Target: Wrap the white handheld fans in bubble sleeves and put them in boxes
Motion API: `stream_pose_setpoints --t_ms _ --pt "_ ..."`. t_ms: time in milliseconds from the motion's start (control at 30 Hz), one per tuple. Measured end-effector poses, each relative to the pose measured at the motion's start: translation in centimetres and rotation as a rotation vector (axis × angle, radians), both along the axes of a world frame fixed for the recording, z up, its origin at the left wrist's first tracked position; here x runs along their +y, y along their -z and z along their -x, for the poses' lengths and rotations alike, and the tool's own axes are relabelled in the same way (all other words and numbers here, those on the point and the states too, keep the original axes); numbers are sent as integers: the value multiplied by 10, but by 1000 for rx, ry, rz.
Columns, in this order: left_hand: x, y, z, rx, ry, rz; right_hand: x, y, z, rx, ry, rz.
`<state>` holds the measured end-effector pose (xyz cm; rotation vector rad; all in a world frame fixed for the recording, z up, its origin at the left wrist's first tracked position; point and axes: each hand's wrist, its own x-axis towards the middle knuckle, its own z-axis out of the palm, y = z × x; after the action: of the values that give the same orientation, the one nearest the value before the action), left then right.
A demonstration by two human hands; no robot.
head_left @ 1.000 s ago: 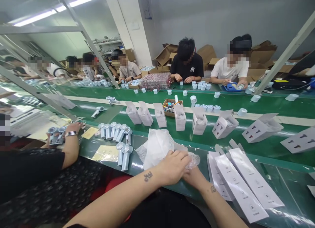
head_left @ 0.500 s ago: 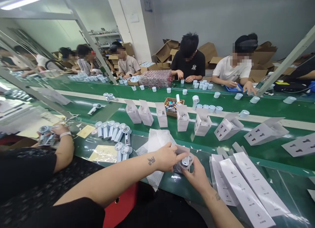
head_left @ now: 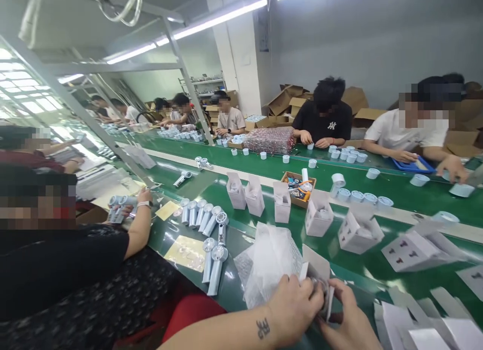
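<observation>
We've one head cam only, worn by the seated person, facing fwd and down across the long green conveyor belt (head_left: 377,264); hands sit v. close at the bottom edge, co-workers opposite are far off.

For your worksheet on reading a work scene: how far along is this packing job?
Done: open boxes holding fans stand on the green belt. In hand: left hand and right hand press a fan into a small box. Left: loose fans lie beside the bag pile.
</observation>
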<state>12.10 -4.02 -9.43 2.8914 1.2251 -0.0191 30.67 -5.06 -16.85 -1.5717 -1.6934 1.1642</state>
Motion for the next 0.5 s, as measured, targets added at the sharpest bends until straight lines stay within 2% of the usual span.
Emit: stream_pose_setpoints --t_ms 67,133,200,233,300,367,433,500 --pt "5 -19 33 -56 46 -13 14 -21 19 26 -47 -84" --pt "15 -40 85 -128 50 -61 31 -42 46 132 -141 -211" --pt "35 -60 152 -242 -61 -102 48 -48 76 247 -176 -274" --pt "48 -69 188 -312 -157 -106 54 -43 92 249 -164 -269" --pt "81 -83 261 -434 -333 -56 61 -17 119 100 -129 -235" --pt "119 -89 324 -427 -506 -58 57 22 141 -164 -164 -225" --pt "159 -82 369 -350 -626 -65 44 61 158 -341 -199 -232" --pt "196 -63 395 -286 -695 -50 31 89 170 -431 -169 -237"
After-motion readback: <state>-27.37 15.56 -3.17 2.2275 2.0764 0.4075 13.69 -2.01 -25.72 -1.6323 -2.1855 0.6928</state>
